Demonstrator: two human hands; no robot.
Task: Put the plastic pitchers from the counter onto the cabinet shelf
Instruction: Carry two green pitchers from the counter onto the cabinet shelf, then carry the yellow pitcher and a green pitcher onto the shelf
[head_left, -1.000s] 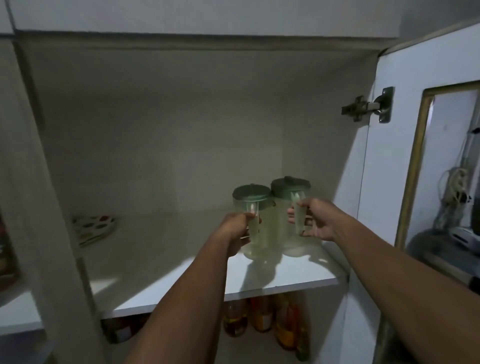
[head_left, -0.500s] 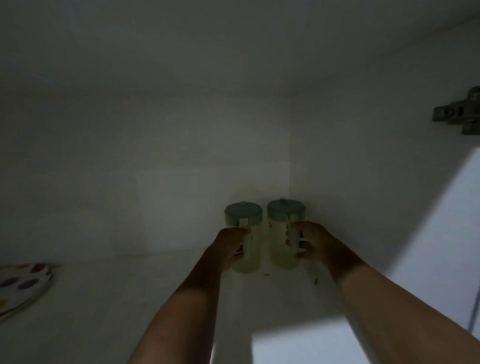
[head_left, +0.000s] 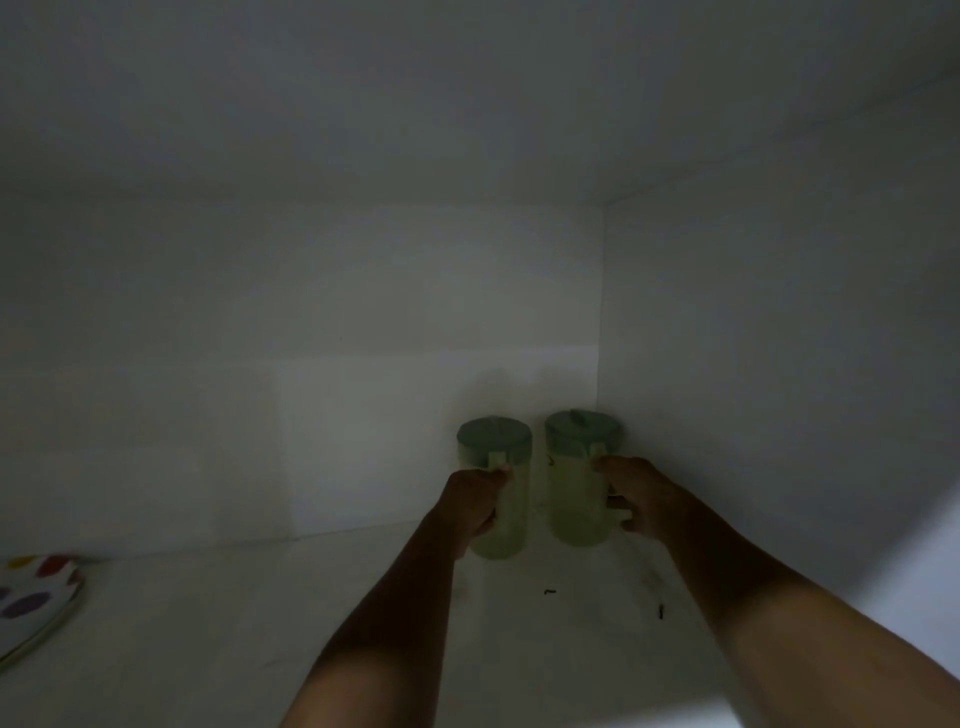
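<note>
Two pale translucent plastic pitchers with green lids stand upright side by side on the white cabinet shelf (head_left: 260, 623), near its back right corner. My left hand (head_left: 475, 501) is closed around the handle of the left pitcher (head_left: 501, 519). My right hand (head_left: 636, 493) grips the handle of the right pitcher (head_left: 574, 499). Both handles face me. The pitchers' bases appear to rest on the shelf, a narrow gap between them. Both forearms reach in from the bottom of the view.
A plate with coloured dots (head_left: 36, 597) lies at the shelf's far left. The cabinet's back wall (head_left: 363, 389) and right side wall (head_left: 779, 364) close in behind and beside the pitchers. Two small dark specks (head_left: 660, 612) lie on the shelf in front.
My head and both hands have moved deeper into the cabinet, carrying the pitchers from the shelf's front toward the back right corner. The door and hinge have left the view.
</note>
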